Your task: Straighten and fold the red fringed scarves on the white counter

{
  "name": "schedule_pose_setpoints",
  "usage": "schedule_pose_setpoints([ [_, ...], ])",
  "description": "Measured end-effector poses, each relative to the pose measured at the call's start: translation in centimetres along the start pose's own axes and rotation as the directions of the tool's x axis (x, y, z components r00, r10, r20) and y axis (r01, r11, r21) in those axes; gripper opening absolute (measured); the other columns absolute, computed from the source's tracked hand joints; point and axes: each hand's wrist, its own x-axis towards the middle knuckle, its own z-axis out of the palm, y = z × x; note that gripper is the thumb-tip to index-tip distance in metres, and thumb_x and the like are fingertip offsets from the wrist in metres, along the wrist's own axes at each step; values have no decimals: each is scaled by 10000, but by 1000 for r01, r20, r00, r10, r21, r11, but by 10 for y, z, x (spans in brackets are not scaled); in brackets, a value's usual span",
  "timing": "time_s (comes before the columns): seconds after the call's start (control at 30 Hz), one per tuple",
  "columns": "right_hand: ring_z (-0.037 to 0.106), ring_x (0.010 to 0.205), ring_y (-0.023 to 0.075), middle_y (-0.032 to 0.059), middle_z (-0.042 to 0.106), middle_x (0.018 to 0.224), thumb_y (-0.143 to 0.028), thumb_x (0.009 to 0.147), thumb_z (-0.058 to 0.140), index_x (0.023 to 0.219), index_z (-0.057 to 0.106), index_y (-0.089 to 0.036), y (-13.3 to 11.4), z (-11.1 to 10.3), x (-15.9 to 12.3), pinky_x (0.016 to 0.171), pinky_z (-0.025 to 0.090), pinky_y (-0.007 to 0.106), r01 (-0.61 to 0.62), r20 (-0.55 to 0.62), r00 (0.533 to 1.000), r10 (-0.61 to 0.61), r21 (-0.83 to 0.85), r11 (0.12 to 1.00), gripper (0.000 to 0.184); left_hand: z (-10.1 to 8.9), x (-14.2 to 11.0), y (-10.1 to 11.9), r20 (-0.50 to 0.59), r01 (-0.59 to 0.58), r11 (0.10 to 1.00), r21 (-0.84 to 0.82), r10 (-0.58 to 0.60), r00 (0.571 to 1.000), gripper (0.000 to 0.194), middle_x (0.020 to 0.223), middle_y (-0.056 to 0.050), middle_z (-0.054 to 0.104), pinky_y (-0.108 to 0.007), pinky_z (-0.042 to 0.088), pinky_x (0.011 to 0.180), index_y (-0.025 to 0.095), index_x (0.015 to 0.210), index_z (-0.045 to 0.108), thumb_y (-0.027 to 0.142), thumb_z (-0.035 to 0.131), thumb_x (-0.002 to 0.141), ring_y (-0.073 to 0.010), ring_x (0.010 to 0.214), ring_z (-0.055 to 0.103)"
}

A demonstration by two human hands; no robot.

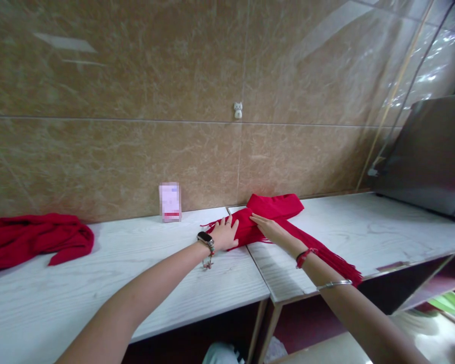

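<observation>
A red fringed scarf (275,206) lies partly folded across the seam between two white tabletops. One fringed end trails toward the front edge on the right. My left hand (224,234), with a smartwatch on the wrist, rests with spread fingers on the scarf's left part. Flat on its middle lies my right hand (267,227), fingers stretched out and held close together. A bracelet and a red band circle that arm. Neither hand grips the cloth. Some of the scarf is hidden beneath my hands and right forearm.
A bunched red cloth (41,237) sits at the far left of the white table (136,283). Against the tiled wall stands a small blurred card or phone (170,202). A large dark appliance (428,151) occupies the right end. Below are shelves and a green item (449,302).
</observation>
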Motion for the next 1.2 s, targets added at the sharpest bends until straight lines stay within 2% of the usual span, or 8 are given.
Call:
schedule_pose_setpoints([
  [0.17, 447, 1180, 220, 117, 503, 1272, -114, 838, 339, 1237, 492, -143, -30, 2, 3, 977, 411, 370, 37, -12, 999, -36, 88, 995, 428, -5, -23, -17, 39, -26, 999, 47, 25, 999, 666, 1411, -226, 227, -500, 329, 931, 75, 1365, 247, 354, 450, 796, -373, 1254, 273],
  [0.33, 476, 1157, 220, 127, 449, 1317, -189, 874, 358, 1255, 474, -160, -80, 23, 18, 985, 395, 383, 26, -19, 1000, -22, 209, 978, 399, -2, -66, -55, 76, 1, 997, 79, -7, 997, 683, 1419, -225, 209, -497, 311, 947, 74, 1369, 246, 302, 473, 766, -375, 1266, 254],
  [0.6, 406, 1218, 226, 165, 386, 1356, -238, 871, 397, 1304, 397, -113, -190, 73, 73, 1001, 361, 397, 128, 55, 986, -157, 347, 929, 451, 0, -167, -137, 156, 210, 973, 100, -224, 962, 690, 1434, -190, 193, -495, 208, 1014, 100, 1360, 279, 211, 499, 715, -339, 1309, 177],
  [0.73, 467, 1161, 227, 170, 496, 1264, -260, 862, 440, 1208, 499, -95, -227, 74, 105, 967, 381, 361, 186, 84, 971, -222, 311, 932, 388, -14, -201, -166, 247, 288, 955, -68, -264, 932, 683, 1432, -183, 201, -452, 218, 1026, 120, 1352, 291, 369, 506, 754, -295, 1318, 177],
  [0.87, 584, 958, 190, 109, 647, 1007, -185, 881, 374, 948, 630, -139, -236, 58, 145, 861, 434, 322, 188, 93, 972, -216, 241, 952, 268, -18, -201, -181, 48, 311, 932, -184, -307, 950, 487, 1399, -132, 319, -376, 261, 1025, 150, 1304, 368, 382, 334, 877, -222, 1289, 279],
  [0.97, 560, 994, 195, 129, 628, 1030, -158, 874, 372, 972, 611, -122, -240, 53, 171, 867, 422, 313, 116, 58, 990, -127, 159, 980, 261, -15, -188, -177, -101, 339, 928, -156, -357, 929, 409, 1367, -141, 367, -355, 275, 1019, 113, 1250, 420, 265, 270, 902, -209, 1269, 318],
  [1.07, 523, 1049, 200, 145, 600, 1077, -147, 882, 340, 1036, 575, -105, -246, 64, 181, 901, 403, 328, 161, 92, 981, -169, 94, 983, 284, -6, -177, -164, -174, 380, 916, -129, -398, 901, 372, 1304, -146, 442, -346, 316, 988, 91, 1168, 480, 205, 258, 892, -210, 1219, 387],
  [1.2, 480, 1092, 219, 159, 568, 1115, -139, 887, 318, 1067, 551, -101, -245, 95, 161, 940, 376, 398, 327, 189, 923, -335, 70, 942, 296, 19, -177, -145, -176, 422, 901, -106, -434, 883, 386, 1297, -125, 465, -381, 308, 993, 99, 1216, 446, 214, 288, 884, -220, 1208, 401],
])
